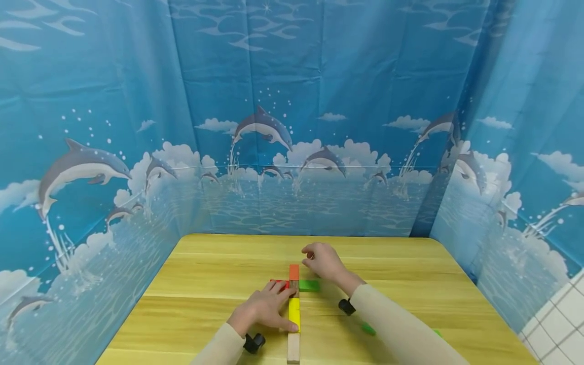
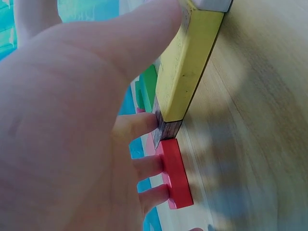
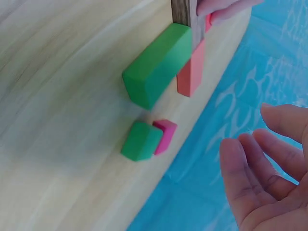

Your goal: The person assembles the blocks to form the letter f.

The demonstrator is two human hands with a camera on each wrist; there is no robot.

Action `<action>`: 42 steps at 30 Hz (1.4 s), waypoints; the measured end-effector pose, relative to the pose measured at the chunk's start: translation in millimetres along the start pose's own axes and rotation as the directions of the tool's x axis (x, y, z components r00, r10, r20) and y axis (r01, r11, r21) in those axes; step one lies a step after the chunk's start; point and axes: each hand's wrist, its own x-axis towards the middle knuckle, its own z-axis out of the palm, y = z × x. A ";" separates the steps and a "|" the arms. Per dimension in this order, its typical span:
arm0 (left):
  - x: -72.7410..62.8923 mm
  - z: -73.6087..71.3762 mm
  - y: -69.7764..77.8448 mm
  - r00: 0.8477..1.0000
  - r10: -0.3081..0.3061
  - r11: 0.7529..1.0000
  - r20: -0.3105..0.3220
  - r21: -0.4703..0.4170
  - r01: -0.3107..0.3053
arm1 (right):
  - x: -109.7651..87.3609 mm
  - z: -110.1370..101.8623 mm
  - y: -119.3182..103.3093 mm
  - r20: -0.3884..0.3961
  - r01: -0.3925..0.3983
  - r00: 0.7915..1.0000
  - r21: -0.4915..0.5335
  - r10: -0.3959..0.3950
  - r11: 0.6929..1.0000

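Note:
My left hand (image 1: 265,308) lies over a cross of wooden blocks, its thumb at the near end of a yellow block (image 2: 190,62). Its fingertips touch a dark brown block (image 2: 170,130) and a red block (image 2: 178,180). Beyond the brown one lies an orange block (image 1: 294,271), and to its right a long green block (image 3: 159,67). A plain wood block (image 1: 293,349) continues the row toward me. My right hand (image 1: 325,261) hovers just right of the orange block, fingers loosely bent and holding nothing.
In the right wrist view a small green block (image 3: 139,140) stands against a magenta block (image 3: 166,136). Another green piece (image 1: 368,328) lies by the right forearm, partly hidden by the sleeve. A blue dolphin curtain (image 1: 319,203) hangs behind the wooden table (image 1: 205,284).

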 end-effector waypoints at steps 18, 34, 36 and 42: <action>0.4 1.6 -0.2 1.000 -0.013 1.000 0.014 -0.025 0.014 | -52.9 -49.0 8.7 -0.041 0.099 0.994 -0.126 -0.105 0.987; 1.6 4.9 -1.9 1.000 -0.009 0.999 0.008 -0.035 0.009 | -113.3 -74.7 40.5 0.006 0.096 0.995 -0.164 -0.097 0.982; 0.7 3.9 -1.4 1.000 -0.008 0.999 0.011 -0.033 0.008 | -119.5 -78.7 44.6 0.016 0.093 0.996 -0.153 -0.092 0.984; -0.9 1.1 0.9 1.000 -0.007 1.000 0.004 -0.007 0.007 | -138.1 -89.2 57.4 0.064 0.063 0.996 -0.138 -0.055 0.988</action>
